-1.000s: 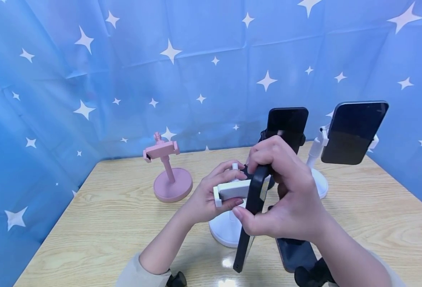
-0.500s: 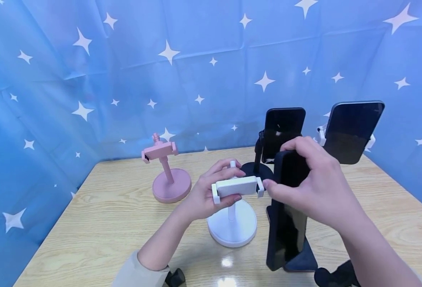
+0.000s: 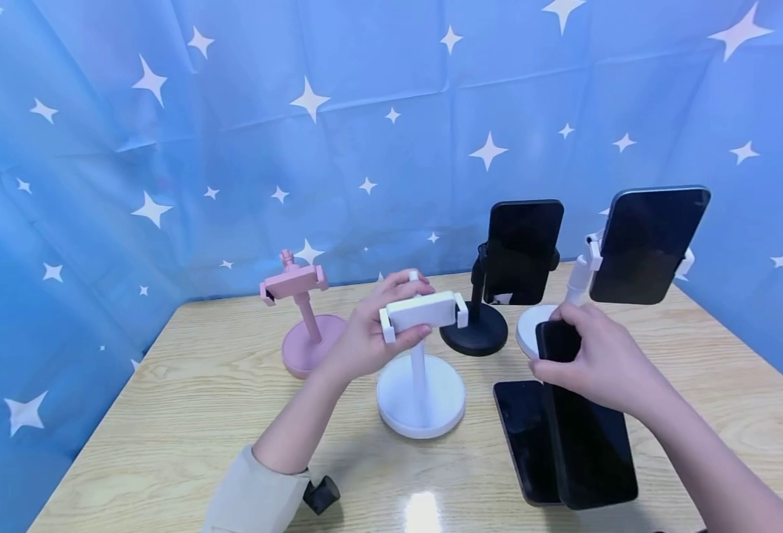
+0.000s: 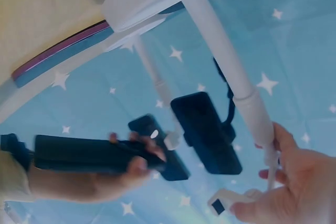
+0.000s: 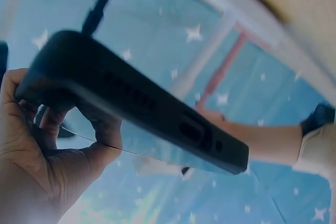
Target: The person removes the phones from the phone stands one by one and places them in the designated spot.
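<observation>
Tbl (image 3: pixel 198 414) in front of curtain (image 3: pixel 391 148). L-end stand (image 3: pixel 308 318) on tbl, L rear. Ctr stand (image 3: pixel 419 377) nearest of the 4 stands; L hand (image 3: pixel 365 337) on its clamp (image 3: pixel 422 311), coming in from L. Rear stand (image 3: pixel 474 329) behind & R of ctr, rear phone (image 3: pixel 523 252) in its holder. R-end stand (image 3: pixel 576 285) farther R, w/ R-end phone (image 3: pixel 650 244) in holder. Flat phone (image 3: pixel 526 444) on tbl, R of ctr stand, before rear stand. Held phone (image 3: pixel 591 451) over flat phone's R side; contact unclear. R hand (image 3: pixel 598 363) at its far end, just before R-end stand's base.
</observation>
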### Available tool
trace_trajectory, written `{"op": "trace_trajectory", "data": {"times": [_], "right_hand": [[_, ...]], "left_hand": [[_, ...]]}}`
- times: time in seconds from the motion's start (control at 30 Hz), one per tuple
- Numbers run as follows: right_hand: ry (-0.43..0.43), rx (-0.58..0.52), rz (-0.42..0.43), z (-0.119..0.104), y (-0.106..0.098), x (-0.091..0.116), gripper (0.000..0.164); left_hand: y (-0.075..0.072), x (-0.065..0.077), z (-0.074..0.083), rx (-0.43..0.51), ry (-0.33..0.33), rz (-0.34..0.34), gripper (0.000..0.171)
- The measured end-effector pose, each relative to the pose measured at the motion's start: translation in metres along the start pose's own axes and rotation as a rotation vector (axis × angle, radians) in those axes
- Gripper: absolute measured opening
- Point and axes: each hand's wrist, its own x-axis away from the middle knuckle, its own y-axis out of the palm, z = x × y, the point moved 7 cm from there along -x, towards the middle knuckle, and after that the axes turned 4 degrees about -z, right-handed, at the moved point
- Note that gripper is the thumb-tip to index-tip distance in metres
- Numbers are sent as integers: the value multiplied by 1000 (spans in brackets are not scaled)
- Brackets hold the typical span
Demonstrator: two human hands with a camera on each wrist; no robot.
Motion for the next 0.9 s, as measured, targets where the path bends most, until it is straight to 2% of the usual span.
{"op": "trace_trajectory", "data": {"times": [0.2,0.37,0.47,0.67,0.9], "right_hand": [[31,24,-86,34,20,3,49],[51,7,-131,54,33,5,42],[63,2,-154,62,40,5,39],[82,4,-171,70,45,5,39],[90,11,-175,75,45,5,38]], "left_hand": [[-15,-10,-10,-57,-22,61,40],[-22,-14,-23,-99,-104,96,38],[-26,-16,-31,-133,-138,115,38],[-34,-23,-44,-179,-151,140,38],[-41,-28,-59,-142,-171,178,38]]}}
